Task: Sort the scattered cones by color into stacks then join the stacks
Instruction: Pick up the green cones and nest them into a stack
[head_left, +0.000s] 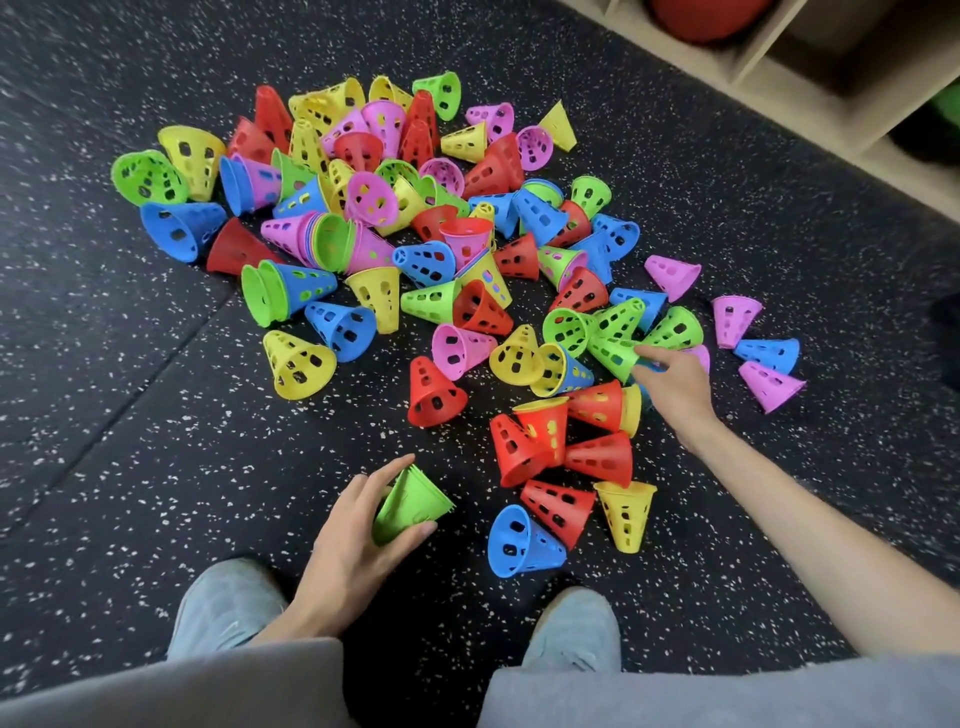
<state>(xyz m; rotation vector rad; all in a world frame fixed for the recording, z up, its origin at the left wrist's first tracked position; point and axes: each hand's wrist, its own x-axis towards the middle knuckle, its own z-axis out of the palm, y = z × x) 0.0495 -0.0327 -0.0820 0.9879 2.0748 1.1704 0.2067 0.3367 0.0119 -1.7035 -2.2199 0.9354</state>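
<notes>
Several perforated plastic cones in red, yellow, green, blue and pink lie scattered over the dark speckled floor (130, 441). My left hand (358, 535) grips a small stack of green cones (410, 506) low in front of me, wide ends toward the pile. My right hand (675, 384) reaches into the right side of the pile, its fingers stretched out and touching a green cone (613, 356) that lies among other green cones. A cluster of red cones (550, 447) lies just left of that arm.
A light wooden shelf unit (810, 73) runs along the upper right, with a red ball (706, 18) in one compartment. My two shoes (571, 631) and grey trouser legs fill the bottom edge. Three pink and blue cones (763, 353) lie apart at the right.
</notes>
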